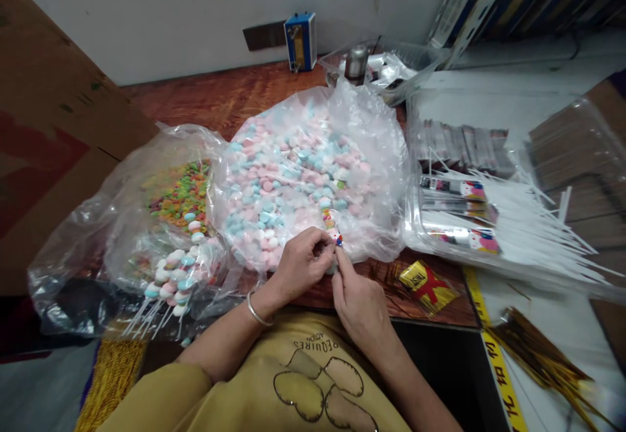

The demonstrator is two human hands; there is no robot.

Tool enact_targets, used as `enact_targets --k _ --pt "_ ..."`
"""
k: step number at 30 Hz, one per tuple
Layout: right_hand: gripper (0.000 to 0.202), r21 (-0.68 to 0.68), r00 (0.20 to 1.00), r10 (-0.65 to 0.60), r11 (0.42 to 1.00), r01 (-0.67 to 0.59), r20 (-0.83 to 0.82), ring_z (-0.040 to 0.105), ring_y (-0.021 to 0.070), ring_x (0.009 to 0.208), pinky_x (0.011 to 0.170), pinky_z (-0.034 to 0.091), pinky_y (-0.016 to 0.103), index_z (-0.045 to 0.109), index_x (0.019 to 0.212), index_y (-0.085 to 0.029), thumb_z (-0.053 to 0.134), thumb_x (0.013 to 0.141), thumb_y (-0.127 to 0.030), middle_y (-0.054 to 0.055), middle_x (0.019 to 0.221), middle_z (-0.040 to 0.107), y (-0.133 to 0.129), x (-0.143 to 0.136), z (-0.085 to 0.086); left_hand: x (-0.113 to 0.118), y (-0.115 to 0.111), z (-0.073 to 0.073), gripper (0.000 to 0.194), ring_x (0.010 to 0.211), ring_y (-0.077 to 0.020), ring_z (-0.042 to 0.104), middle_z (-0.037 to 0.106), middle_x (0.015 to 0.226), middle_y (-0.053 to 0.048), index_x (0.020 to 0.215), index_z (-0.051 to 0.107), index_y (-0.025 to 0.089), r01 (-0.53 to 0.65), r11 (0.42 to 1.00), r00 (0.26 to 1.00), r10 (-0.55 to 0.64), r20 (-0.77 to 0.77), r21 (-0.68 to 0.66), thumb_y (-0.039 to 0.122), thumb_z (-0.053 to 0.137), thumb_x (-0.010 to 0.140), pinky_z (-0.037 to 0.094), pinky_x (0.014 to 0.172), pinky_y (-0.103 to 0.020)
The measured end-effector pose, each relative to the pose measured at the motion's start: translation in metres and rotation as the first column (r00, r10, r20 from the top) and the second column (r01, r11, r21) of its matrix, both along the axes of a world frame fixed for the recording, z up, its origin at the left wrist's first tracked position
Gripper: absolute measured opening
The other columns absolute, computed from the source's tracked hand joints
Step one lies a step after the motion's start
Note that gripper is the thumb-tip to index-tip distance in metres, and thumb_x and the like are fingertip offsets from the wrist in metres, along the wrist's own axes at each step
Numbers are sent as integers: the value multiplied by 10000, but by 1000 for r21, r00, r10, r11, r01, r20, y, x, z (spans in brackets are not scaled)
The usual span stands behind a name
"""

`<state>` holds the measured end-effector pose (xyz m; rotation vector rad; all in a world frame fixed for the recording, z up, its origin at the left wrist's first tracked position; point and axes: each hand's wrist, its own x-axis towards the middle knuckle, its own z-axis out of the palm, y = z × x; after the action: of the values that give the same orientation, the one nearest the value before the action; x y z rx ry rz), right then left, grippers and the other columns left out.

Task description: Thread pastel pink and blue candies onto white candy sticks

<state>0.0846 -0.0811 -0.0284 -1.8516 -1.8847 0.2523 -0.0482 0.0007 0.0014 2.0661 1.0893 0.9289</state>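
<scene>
Both hands, left hand (303, 259) and right hand (359, 301), are pinching a small printed wrapper (332, 228) at frame centre, grip narrow; likely light, flimsy, slippery — hold edges.

Present: 2 bare hands, left hand (300, 263) and right hand (359, 301); 2 clear plastic candy bags, 1 pastel pink-and-blue (298, 171), 1 multicoloured (178, 194); 1 blue rectangular box (300, 40); 1 silver wrist bangle (256, 311).

Behind your work, a blue box (300, 40) stands against the wall. A clear tray (391, 66) holds a metal cup (357, 61). Cardboard (53, 132) leans far left; gold twist ties (542, 354) lie lower right, beside yellow tape (493, 354).
</scene>
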Motion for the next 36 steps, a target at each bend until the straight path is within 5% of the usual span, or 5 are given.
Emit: enact_targets --k 9,14,21,27,36 --pt "497 -72 998 20 997 -24 -54 675 228 484 491 401 271 648 1388 -73 388 978 -180 84 601 723 2 0 0 2 0 -7 79 702 -116 559 615 786 5 861 621 179 27 995 999 -30 29 94 124 611 917 434 657 -239" --pt "446 -157 915 -37 987 -29 -403 667 212 557 531 409 270 692 1279 -117 384 997 -277 75 663 711 7 1 -2 5 -6 -15 66 754 -126 592 641 820 -3 901 642 187 27 999 994 -24 103 -26 160 607 950 469 707 -246" --pt "686 -320 196 -292 938 -134 -936 355 91 349 353 243 193 471 1553 -133 524 985 -513 -67 513 572 4 2 -10 7 -11 -23 114 762 -129 605 630 887 -5 995 585 197 -71 993 987 84 134 -98 193 667 915 505 696 -245" --pt "679 -282 -147 -320 931 -230 -936 286 61 332 364 236 173 468 1567 -181 629 961 -440 -97 459 539 0 -5 -10 8 -9 -33 95 822 -150 624 638 913 -22 1022 576 205 -82 974 996 88 -21 213 148 612 956 518 725 -261" --pt "652 -285 252 -241 946 -156 -937 405 88 402 387 320 179 486 1561 -157 561 984 -451 -72 533 569 2 -1 -10 3 -4 -31 92 858 -176 632 658 918 -53 1010 584 200 -20 942 997 46 -69 336 148 510 996 515 760 -295"
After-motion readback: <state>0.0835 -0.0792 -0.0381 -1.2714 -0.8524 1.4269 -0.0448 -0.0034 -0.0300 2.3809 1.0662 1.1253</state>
